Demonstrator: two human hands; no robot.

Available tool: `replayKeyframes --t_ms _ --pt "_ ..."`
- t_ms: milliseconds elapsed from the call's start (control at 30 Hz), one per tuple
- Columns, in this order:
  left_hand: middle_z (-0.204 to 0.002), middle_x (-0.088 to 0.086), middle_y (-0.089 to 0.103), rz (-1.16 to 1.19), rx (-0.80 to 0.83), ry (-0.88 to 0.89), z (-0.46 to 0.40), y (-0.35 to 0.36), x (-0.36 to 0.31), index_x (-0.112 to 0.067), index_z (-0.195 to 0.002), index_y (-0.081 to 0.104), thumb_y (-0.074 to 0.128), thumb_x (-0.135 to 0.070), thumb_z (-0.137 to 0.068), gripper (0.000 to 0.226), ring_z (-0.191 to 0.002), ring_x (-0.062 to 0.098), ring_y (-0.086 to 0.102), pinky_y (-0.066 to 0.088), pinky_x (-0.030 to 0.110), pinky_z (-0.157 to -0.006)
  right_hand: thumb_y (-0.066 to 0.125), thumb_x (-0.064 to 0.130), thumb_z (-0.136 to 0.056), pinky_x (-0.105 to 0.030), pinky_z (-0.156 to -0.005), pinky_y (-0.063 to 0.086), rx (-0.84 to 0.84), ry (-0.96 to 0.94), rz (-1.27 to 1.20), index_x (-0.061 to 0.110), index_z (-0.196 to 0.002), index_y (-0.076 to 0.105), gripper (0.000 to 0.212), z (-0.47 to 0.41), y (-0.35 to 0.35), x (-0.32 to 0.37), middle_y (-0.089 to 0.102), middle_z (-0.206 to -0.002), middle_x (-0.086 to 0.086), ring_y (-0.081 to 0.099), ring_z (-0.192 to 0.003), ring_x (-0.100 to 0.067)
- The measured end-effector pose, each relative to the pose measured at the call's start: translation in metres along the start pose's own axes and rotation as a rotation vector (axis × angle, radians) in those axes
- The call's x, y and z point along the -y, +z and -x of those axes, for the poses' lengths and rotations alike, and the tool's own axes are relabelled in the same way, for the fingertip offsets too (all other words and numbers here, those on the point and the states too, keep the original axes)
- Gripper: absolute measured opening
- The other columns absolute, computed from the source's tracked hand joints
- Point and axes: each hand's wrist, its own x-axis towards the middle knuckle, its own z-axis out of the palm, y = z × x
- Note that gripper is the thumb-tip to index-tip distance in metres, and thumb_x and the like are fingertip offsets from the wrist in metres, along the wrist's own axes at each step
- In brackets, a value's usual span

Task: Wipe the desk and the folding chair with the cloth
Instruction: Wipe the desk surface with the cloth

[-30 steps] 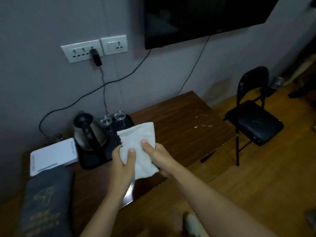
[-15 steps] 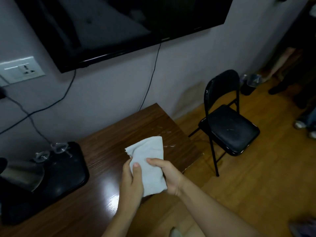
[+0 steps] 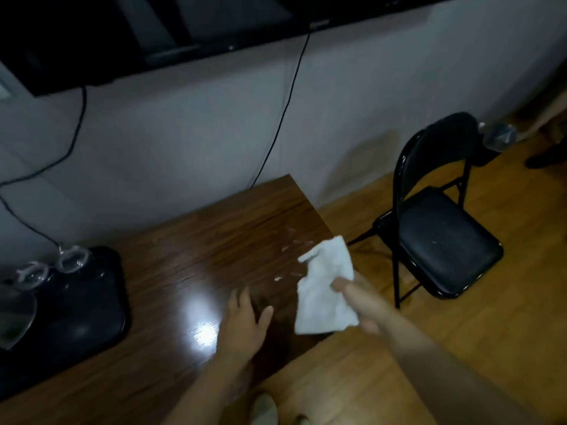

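A white cloth (image 3: 325, 289) hangs from my right hand (image 3: 359, 299), which grips it over the right end of the dark wooden desk (image 3: 214, 246). Pale smears (image 3: 291, 250) mark the desk top just left of the cloth. My left hand (image 3: 245, 320) is off the cloth, fingers spread, resting on or just above the desk near a bright glare spot. The black folding chair (image 3: 441, 240) stands on the floor to the right of the desk, its seat showing faint scuffs.
A black tray (image 3: 76, 308) with upturned glasses (image 3: 72, 262) and part of a kettle (image 3: 12, 317) fills the desk's left end. A wall-mounted TV (image 3: 184, 23) and hanging cables run above. Someone's feet (image 3: 546, 157) stand on the wooden floor behind the chair.
My left hand has let go of the cloth and dropped toward the desk. My right hand has carried the cloth right, toward the desk's end. The view has shifted right.
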Motion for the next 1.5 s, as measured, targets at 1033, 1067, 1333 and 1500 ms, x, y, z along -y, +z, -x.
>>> replayKeyframes --t_ms 1033,1067,1333,1500 --pt "-0.160 0.013 -0.031 -0.429 0.221 -0.097 -0.127 0.013 0.055 -0.046 -0.149 -0.023 0.089 -0.059 -0.050 0.150 -0.144 0.048 -0.025 0.008 0.068 -0.115 0.046 0.058 -0.097 -0.054 -0.087 0.047 0.080 -0.934 1.780 0.034 -0.161 0.032 0.070 -0.134 -0.027 -0.125 0.051 -0.141 -0.026 0.053 -0.115 -0.048" --pt "-0.159 0.013 -0.032 -0.426 0.217 -0.093 -0.127 0.013 0.056 -0.046 -0.149 -0.024 0.089 -0.060 -0.050 0.150 -0.144 0.048 -0.025 0.007 0.068 -0.114 0.048 0.057 -0.097 -0.052 -0.085 0.048 0.078 -0.949 1.778 0.034 -0.160 0.033 0.069 -0.134 -0.028 -0.130 0.055 -0.137 -0.025 0.056 -0.110 -0.047" --pt "-0.158 0.012 -0.035 -0.419 0.181 -0.057 -0.132 0.022 0.067 -0.045 -0.148 -0.026 0.088 -0.058 -0.052 0.150 -0.144 0.049 -0.026 0.006 0.069 -0.114 0.043 0.050 -0.105 -0.053 -0.091 0.048 -0.294 -0.801 1.726 0.040 -0.160 0.022 0.060 -0.247 0.034 -0.006 0.046 -0.146 -0.019 0.052 -0.117 -0.041" --pt "-0.160 0.012 -0.031 -0.399 0.148 -0.055 -0.127 0.023 0.067 -0.045 -0.149 -0.022 0.089 -0.055 -0.054 0.147 -0.145 0.046 -0.025 0.006 0.068 -0.114 0.031 0.054 -0.105 -0.059 -0.104 0.035 -0.227 -0.660 1.703 0.045 -0.159 0.017 0.057 -0.292 0.076 0.049 0.029 -0.158 -0.018 0.037 -0.133 -0.045"
